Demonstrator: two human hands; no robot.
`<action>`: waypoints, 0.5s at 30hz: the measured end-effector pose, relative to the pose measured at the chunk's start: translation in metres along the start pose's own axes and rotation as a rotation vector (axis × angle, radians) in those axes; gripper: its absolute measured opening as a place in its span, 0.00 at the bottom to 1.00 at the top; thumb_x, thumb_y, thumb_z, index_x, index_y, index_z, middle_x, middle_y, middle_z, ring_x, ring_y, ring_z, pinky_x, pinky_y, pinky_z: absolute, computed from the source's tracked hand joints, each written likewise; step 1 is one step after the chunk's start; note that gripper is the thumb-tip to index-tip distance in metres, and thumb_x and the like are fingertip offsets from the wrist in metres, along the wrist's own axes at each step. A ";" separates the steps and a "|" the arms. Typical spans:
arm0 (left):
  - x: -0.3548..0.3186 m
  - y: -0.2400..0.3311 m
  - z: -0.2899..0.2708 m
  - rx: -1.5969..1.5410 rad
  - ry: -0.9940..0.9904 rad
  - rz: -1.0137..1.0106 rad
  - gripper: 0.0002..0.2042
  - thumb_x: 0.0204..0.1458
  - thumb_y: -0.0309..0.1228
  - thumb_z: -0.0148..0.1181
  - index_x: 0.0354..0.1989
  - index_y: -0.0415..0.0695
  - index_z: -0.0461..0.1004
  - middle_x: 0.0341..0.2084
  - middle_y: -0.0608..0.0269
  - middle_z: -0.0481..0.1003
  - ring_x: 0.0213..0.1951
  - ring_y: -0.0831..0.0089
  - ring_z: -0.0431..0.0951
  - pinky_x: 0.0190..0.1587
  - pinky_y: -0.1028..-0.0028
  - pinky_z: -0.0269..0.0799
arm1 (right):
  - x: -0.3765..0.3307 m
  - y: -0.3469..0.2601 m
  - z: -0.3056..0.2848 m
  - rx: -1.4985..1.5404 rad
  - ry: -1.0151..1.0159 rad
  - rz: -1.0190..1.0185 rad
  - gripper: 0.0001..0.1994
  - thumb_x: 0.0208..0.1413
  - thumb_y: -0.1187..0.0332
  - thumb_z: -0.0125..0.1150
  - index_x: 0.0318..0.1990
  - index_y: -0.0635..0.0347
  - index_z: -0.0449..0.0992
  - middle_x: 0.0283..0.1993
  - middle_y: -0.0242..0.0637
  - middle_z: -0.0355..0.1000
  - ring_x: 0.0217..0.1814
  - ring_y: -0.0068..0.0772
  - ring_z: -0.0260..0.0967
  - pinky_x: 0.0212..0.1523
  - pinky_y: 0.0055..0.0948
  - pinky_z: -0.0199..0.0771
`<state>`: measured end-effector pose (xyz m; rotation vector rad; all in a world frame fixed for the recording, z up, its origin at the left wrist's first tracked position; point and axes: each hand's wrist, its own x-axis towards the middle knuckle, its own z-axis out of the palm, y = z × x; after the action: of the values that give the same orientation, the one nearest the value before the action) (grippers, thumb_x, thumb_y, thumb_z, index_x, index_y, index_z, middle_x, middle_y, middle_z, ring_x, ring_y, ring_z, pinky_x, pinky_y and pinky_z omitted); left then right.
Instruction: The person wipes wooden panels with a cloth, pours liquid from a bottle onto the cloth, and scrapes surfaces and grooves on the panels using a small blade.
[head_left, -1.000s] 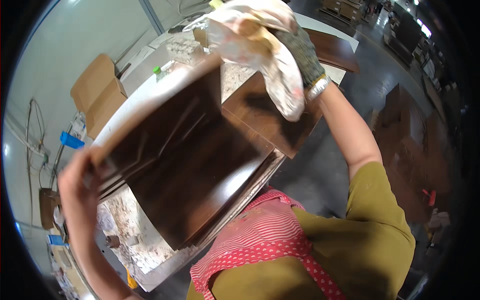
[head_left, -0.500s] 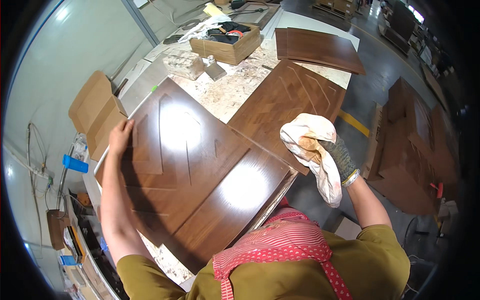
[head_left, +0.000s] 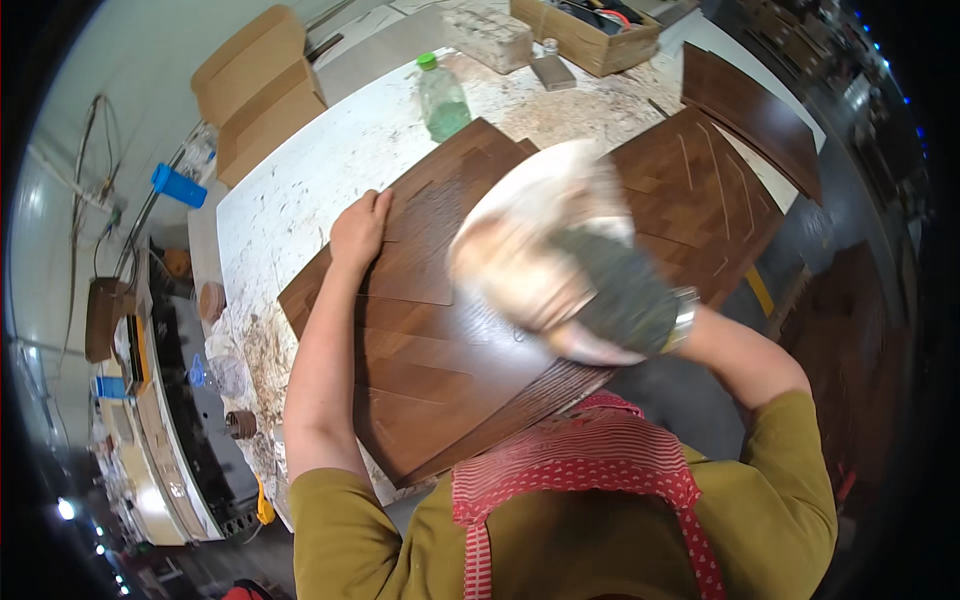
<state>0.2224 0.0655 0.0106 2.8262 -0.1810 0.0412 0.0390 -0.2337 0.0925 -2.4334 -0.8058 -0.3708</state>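
A brown wooden panel (head_left: 410, 335) with a pieced grain pattern lies in front of me, on top of another dark board whose edge shows along its near right side. My bare left hand (head_left: 360, 232) grips the panel at its far left edge. On my right hand (head_left: 622, 292) is a dark grey knit glove. It clutches a white cloth with brown stains (head_left: 530, 215) over the panel's right part. Both cloth and glove are smeared by motion, and they hide part of the surface; whether the cloth touches it I cannot tell.
A second patterned panel (head_left: 700, 195) lies to the right, with dark boards (head_left: 750, 115) behind it. On the stained white table (head_left: 270, 225) stand a green-capped bottle (head_left: 443, 100), a pale block (head_left: 487, 38) and a wooden box (head_left: 590, 38). An open cardboard box (head_left: 262, 100) is far left.
My right hand has swung left with the cloth, over the panel. The panel has shifted and turned, uncovering the bottle and more of the table. The whole view has turned too.
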 end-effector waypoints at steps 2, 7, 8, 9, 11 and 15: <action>-0.008 0.006 0.000 -0.009 -0.016 -0.003 0.22 0.57 0.51 0.39 0.37 0.45 0.73 0.33 0.46 0.75 0.39 0.50 0.74 0.41 0.58 0.68 | 0.050 -0.028 0.039 -0.045 -0.783 -0.267 0.20 0.51 0.63 0.55 0.51 0.59 0.68 0.47 0.46 0.70 0.51 0.44 0.68 0.50 0.32 0.69; -0.014 0.008 -0.004 -0.021 -0.040 0.071 0.23 0.58 0.49 0.38 0.36 0.41 0.72 0.32 0.45 0.75 0.38 0.49 0.74 0.41 0.57 0.68 | 0.122 0.080 0.085 0.462 -0.179 0.116 0.20 0.49 0.55 0.57 0.43 0.60 0.71 0.38 0.44 0.71 0.40 0.37 0.70 0.42 0.30 0.71; -0.012 0.012 -0.002 -0.035 -0.040 0.092 0.23 0.58 0.49 0.38 0.36 0.41 0.72 0.32 0.45 0.75 0.38 0.49 0.74 0.41 0.57 0.68 | 0.123 0.112 0.090 0.789 -0.050 0.412 0.20 0.48 0.54 0.57 0.41 0.61 0.71 0.39 0.46 0.71 0.40 0.36 0.70 0.42 0.30 0.71; -0.011 0.017 0.001 -0.027 -0.024 0.059 0.23 0.58 0.49 0.38 0.37 0.41 0.72 0.32 0.44 0.75 0.39 0.48 0.74 0.42 0.56 0.68 | 0.137 0.121 0.081 0.334 -0.002 0.285 0.19 0.49 0.54 0.57 0.41 0.61 0.71 0.39 0.47 0.72 0.39 0.37 0.71 0.41 0.32 0.72; -0.008 0.024 0.006 -0.032 -0.048 -0.023 0.22 0.58 0.48 0.38 0.40 0.42 0.71 0.35 0.42 0.74 0.41 0.47 0.73 0.45 0.55 0.66 | 0.157 0.125 0.082 -0.032 -0.089 0.210 0.20 0.49 0.54 0.55 0.41 0.61 0.72 0.40 0.49 0.72 0.41 0.40 0.71 0.41 0.37 0.71; -0.009 -0.037 0.042 0.040 0.443 0.624 0.18 0.55 0.43 0.46 0.43 0.42 0.71 0.35 0.55 0.76 0.38 0.58 0.76 0.44 0.61 0.69 | 0.145 0.033 0.088 -0.165 0.261 -0.385 0.09 0.51 0.62 0.47 0.32 0.54 0.73 0.30 0.41 0.72 0.34 0.34 0.71 0.33 0.34 0.68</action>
<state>0.2189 0.0884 -0.0412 2.5966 -0.9435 0.7969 0.1803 -0.1377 0.0671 -2.3001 -1.1623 -0.9117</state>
